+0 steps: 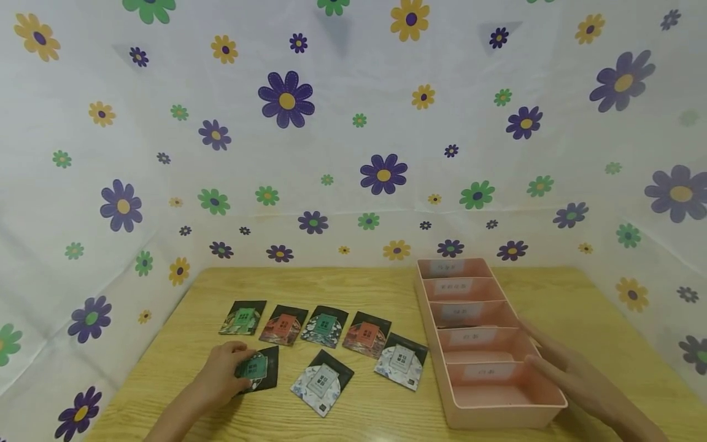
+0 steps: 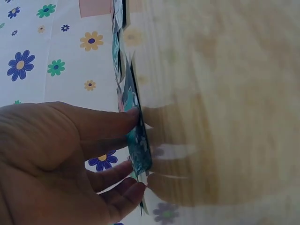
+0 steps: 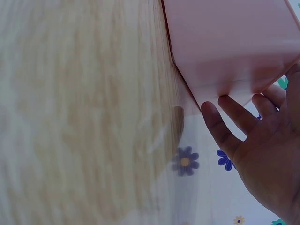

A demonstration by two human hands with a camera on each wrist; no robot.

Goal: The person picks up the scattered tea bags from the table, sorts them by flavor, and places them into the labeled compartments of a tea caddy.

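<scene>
My left hand (image 1: 223, 374) holds a flat dark sachet with a teal label (image 1: 257, 367) between thumb and fingers, at the front left of the table. In the left wrist view the thumb is on one edge of this sachet (image 2: 139, 140) and the fingertips lie at the opposite edge. On the right, my right hand (image 1: 574, 374) rests against the side of a long pink divided box (image 1: 508, 417), fingers fairly straight. The right wrist view shows the fingertips at the box's outer wall (image 3: 229, 42).
Behind the left hand lies a row of sachets: green (image 1: 243, 317), red (image 1: 284, 325), teal (image 1: 324, 326) and another red (image 1: 367, 334). Two white-patterned sachets (image 1: 323, 382) lie nearer the box. White labels mark the box's compartments; a dark edge (image 1: 469, 326) shows in the middle one. Flowered cloth (image 1: 342, 147) surrounds the table.
</scene>
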